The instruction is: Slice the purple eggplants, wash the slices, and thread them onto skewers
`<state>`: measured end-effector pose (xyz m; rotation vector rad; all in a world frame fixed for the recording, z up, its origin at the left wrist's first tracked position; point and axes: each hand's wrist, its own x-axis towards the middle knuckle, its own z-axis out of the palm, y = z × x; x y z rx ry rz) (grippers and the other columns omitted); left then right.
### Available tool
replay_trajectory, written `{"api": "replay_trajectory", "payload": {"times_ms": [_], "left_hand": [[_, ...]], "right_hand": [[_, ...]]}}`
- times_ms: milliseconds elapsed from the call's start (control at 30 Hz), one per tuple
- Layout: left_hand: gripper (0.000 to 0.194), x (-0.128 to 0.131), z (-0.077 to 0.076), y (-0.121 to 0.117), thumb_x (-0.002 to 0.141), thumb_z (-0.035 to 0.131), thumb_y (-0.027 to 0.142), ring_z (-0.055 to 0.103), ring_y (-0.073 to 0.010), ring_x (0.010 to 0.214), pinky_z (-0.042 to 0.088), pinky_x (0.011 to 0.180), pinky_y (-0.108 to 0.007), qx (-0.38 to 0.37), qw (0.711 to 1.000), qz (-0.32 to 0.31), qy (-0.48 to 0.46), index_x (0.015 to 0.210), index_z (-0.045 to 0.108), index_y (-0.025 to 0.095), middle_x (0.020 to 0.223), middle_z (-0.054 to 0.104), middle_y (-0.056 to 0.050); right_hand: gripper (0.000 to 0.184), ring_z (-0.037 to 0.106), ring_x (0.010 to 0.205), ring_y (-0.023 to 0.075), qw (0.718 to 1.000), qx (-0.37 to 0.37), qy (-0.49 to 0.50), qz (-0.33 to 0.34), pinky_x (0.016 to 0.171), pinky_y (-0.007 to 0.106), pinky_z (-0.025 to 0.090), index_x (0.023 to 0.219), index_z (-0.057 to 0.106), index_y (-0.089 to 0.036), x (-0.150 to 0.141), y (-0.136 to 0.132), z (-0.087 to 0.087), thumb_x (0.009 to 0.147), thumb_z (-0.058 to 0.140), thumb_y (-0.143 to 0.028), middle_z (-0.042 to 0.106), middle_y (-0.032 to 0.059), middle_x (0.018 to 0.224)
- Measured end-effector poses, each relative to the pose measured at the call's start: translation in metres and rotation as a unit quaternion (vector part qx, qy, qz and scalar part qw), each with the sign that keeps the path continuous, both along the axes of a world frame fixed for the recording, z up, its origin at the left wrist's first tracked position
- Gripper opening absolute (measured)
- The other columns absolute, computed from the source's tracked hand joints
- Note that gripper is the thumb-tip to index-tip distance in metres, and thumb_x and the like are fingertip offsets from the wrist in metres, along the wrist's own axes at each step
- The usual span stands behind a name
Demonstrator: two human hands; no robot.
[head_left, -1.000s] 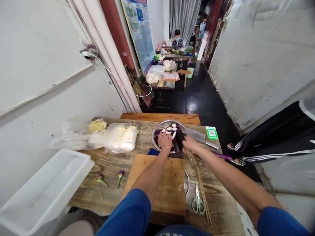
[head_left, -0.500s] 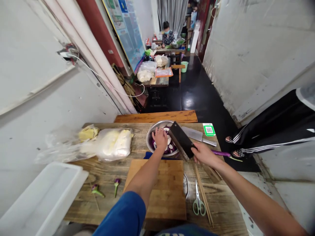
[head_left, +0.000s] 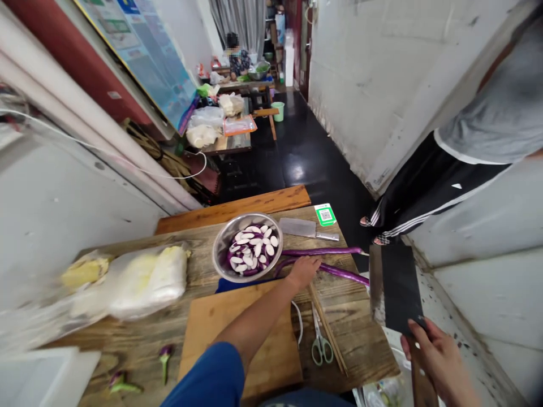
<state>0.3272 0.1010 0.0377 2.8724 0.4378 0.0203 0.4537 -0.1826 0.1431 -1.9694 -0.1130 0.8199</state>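
My left hand (head_left: 304, 271) is closed over the middle of a long purple eggplant (head_left: 345, 274) on the table, its fingertips partly hidden. Another long eggplant (head_left: 322, 251) lies just behind it. Beside them, a metal bowl (head_left: 218, 255) holds eggplant slices (head_left: 250, 249) with white cut faces and purple skin. Off the table's right edge, my right hand (head_left: 441, 356) grips the handle of a dark, broad-bladed cleaver (head_left: 401, 288). A wooden cutting board (head_left: 237, 333) lies under my left forearm.
Behind the eggplants lies a second cleaver (head_left: 299, 227). Scissors (head_left: 321, 345) and thin sticks (head_left: 328, 328) are right of the board. Eggplant stems (head_left: 165, 359) and bagged food (head_left: 148, 282) sit at left. A person in striped trousers (head_left: 419, 186) stands at right; another sits farther back.
My left hand has left the slices in the bowl and moved right onto an eggplant. The cleaver has swung from beside the bowl out past the table's right edge. The view has turned right.
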Motion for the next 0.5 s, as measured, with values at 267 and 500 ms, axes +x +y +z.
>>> {"api": "replay_trajectory", "payload": {"times_ms": [267, 500], "left_hand": [[0.024, 0.021, -0.008, -0.004, 0.086, 0.038, 0.011, 0.051, -0.026, 0.099, 0.037, 0.084, -0.039, 0.045, 0.997, 0.049, 0.027, 0.092, 0.061, 0.015, 0.097, 0.059, -0.013], [0.028, 0.023, 0.032, -0.019, 0.087, 0.032, 0.011, 0.053, -0.0253, 0.088, 0.034, 0.08, -0.041, 0.074, 0.991, 0.115, 0.002, 0.1, 0.056, 0.017, 0.086, 0.062, -0.01]], "right_hand": [[0.032, 0.046, 0.036, 0.0151, 0.994, -0.063, 0.046, -0.074, 0.036, 0.025, 0.033, 0.062, 0.044, -0.024, -0.004, -0.06, -0.003, 0.067, 0.055, -0.054, 0.053, -0.001, 0.04], [0.029, 0.052, 0.035, 0.018, 0.992, -0.113, -0.025, -0.055, 0.035, 0.027, 0.037, 0.068, 0.049, -0.025, 0.004, -0.084, -0.018, 0.073, 0.052, -0.053, 0.06, 0.0021, 0.042]]}}
